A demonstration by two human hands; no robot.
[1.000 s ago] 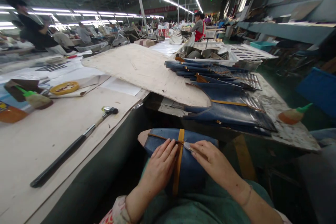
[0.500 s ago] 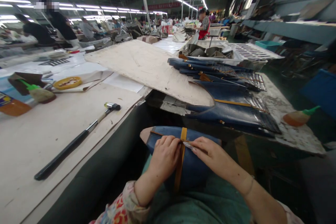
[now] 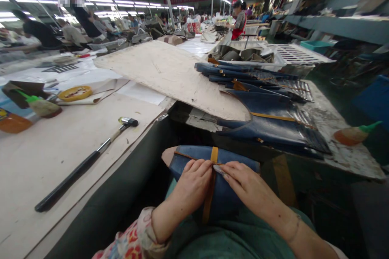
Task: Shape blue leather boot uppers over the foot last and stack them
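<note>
From where I stand, taking the worker's lap as the middle of the clock, the blue piece [image 3: 226,190] lies right there on the green cloth [image 3: 225,238], its pale tip [image 3: 168,157] pointing to ten. The left hand [image 3: 194,182] has its fingers bunched together, pressing down beside the yellow strap [image 3: 214,154]; whether they pinch its edge, I can't tell. The right hand [image 3: 251,188] is closed round a small tool [image 3: 219,169], whose pale end meets the strap close to the left fingertips.

The piece looks like smooth leather: light, I'd say, firm yet bendable, a bit slippery on its shiny face, and more apt to scuff than break. I'd hold it with a flat palm near the strap, keeping nails off the surface. The narrow strap seems softer and is best pinched by its edge.

Similar blue pieces [image 3: 267,103] are heaped at one o'clock; a hammer [image 3: 86,166] lies towards nine.
</note>
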